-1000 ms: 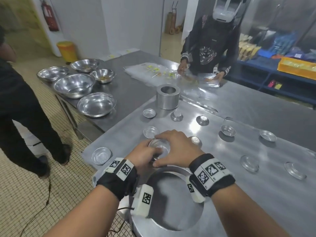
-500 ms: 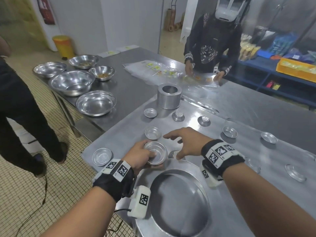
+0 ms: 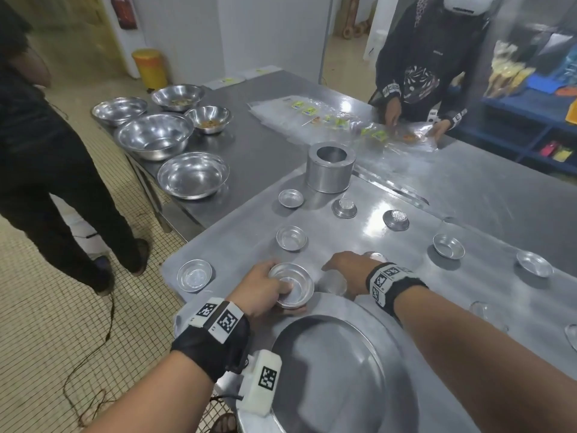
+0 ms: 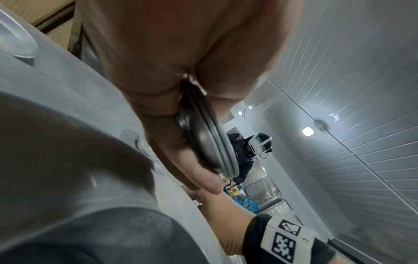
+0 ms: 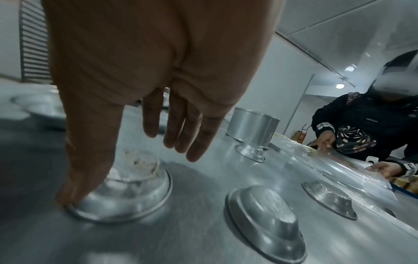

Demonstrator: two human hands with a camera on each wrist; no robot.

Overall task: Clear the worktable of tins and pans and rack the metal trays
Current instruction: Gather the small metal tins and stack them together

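Observation:
My left hand grips a small nested stack of round metal tins, held just above the steel worktable; the left wrist view shows the stack edge-on between thumb and fingers. My right hand hovers just right of it, fingers straight. In the right wrist view, that hand has its thumb touching the rim of an upside-down tin. Several more small tins lie scattered, such as one inverted and one upright. A large round pan lies nearest me.
A tall cylindrical tin stands at the table's far side. Several steel mixing bowls fill the adjoining table on the left. One person stands on the tiled floor at left. Another handles plastic bags across the table.
My right hand has come off the stack and moved right, down to the upside-down tin. The left hand keeps hold of the stack in about the same place.

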